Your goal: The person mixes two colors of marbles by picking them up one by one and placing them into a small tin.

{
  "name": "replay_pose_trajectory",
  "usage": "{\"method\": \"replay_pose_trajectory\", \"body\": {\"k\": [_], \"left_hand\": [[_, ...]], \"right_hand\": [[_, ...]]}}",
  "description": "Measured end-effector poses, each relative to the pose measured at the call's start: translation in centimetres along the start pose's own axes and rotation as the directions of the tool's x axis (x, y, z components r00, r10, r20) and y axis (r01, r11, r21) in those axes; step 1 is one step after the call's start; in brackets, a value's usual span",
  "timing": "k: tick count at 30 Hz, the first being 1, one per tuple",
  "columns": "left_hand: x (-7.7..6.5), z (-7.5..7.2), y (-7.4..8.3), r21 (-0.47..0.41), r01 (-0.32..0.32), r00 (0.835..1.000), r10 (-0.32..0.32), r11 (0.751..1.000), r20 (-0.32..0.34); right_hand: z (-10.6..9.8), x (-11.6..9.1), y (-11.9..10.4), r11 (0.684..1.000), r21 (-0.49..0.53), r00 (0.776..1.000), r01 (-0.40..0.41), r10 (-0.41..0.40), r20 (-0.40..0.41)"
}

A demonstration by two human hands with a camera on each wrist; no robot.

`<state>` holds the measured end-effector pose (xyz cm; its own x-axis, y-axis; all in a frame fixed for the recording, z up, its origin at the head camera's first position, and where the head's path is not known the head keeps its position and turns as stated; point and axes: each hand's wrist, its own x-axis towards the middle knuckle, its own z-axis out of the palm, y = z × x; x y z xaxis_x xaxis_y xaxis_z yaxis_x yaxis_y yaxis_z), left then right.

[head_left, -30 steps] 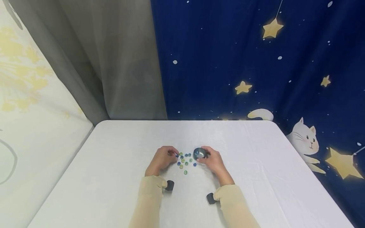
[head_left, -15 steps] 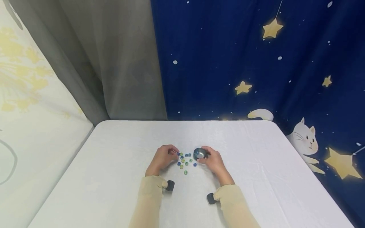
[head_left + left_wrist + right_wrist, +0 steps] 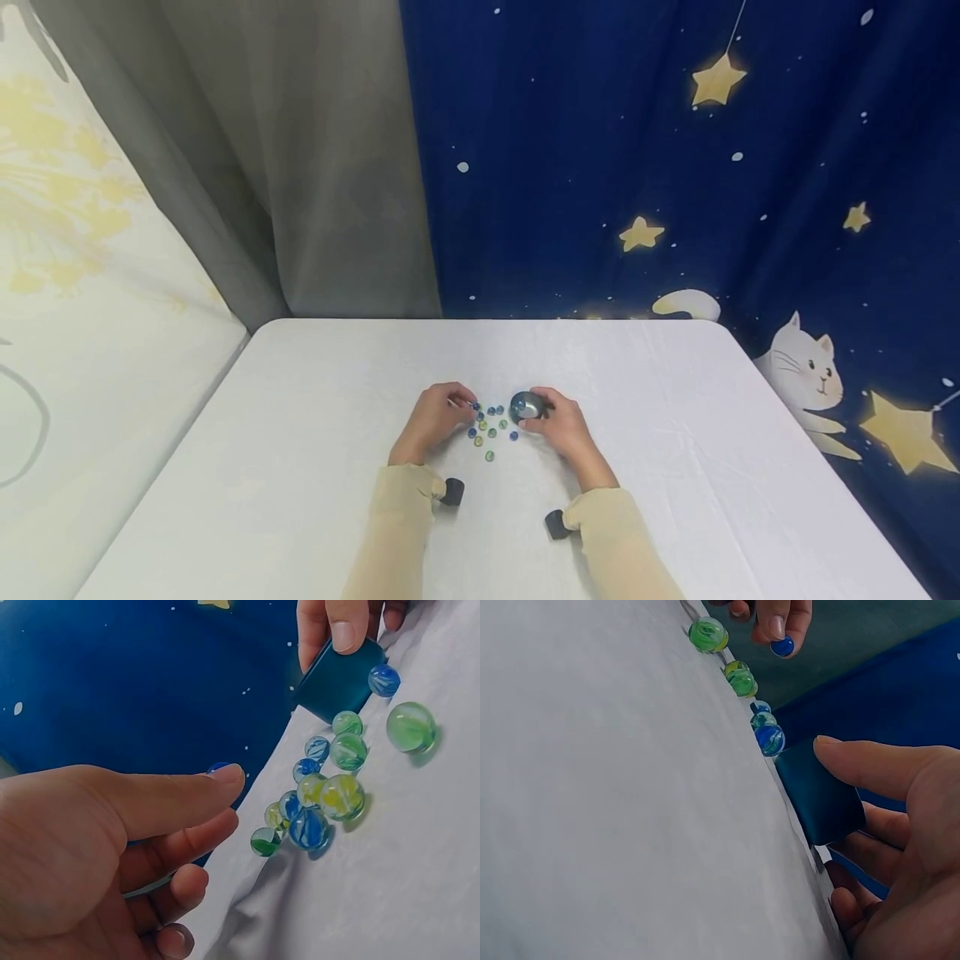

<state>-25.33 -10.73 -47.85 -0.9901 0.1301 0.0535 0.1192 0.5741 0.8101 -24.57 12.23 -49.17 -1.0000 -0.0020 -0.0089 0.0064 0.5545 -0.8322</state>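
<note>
My left hand (image 3: 435,417) pinches a blue marble (image 3: 782,647) between thumb and finger, just above the white table. In the left wrist view the thumb mostly hides this marble. My right hand (image 3: 562,423) grips the side of a small, short teal metal cup (image 3: 821,795), its thumb on the near side. The cup's mouth faces up, and something blue, seemingly a marble (image 3: 521,406), shows inside. Between the hands several loose glass marbles lie on the table: a green one (image 3: 411,727), a yellow one (image 3: 342,797) and a blue one (image 3: 308,829) among them.
The white table (image 3: 300,500) extends around both hands. Beyond its far edge hang a grey curtain (image 3: 345,167) and a blue star-patterned curtain (image 3: 555,125). A black wrist camera (image 3: 453,492) sits on the left sleeve, another black wrist camera (image 3: 557,524) on the right.
My left hand has shifted slightly to the right with the pinched blue marble, coming over the nearest loose marbles. The right hand and the cup have stayed in place.
</note>
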Motion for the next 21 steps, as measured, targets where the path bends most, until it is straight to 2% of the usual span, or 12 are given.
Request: {"method": "replay_pose_trajectory", "body": {"k": [11,21], "left_hand": [[0.1,1.2,0.7,0.018,-0.007,1.000,0.006,1.000,0.012],[0.1,2.4,1.7,0.035,-0.011,0.999,0.013,0.999,-0.038]], "right_hand": [[-0.1,-0.3,0.2,1.000,0.022,1.000,-0.010,0.010,0.006],[-0.2,-0.2,0.3,1.000,0.016,1.000,-0.008,0.007,0.009]]}}
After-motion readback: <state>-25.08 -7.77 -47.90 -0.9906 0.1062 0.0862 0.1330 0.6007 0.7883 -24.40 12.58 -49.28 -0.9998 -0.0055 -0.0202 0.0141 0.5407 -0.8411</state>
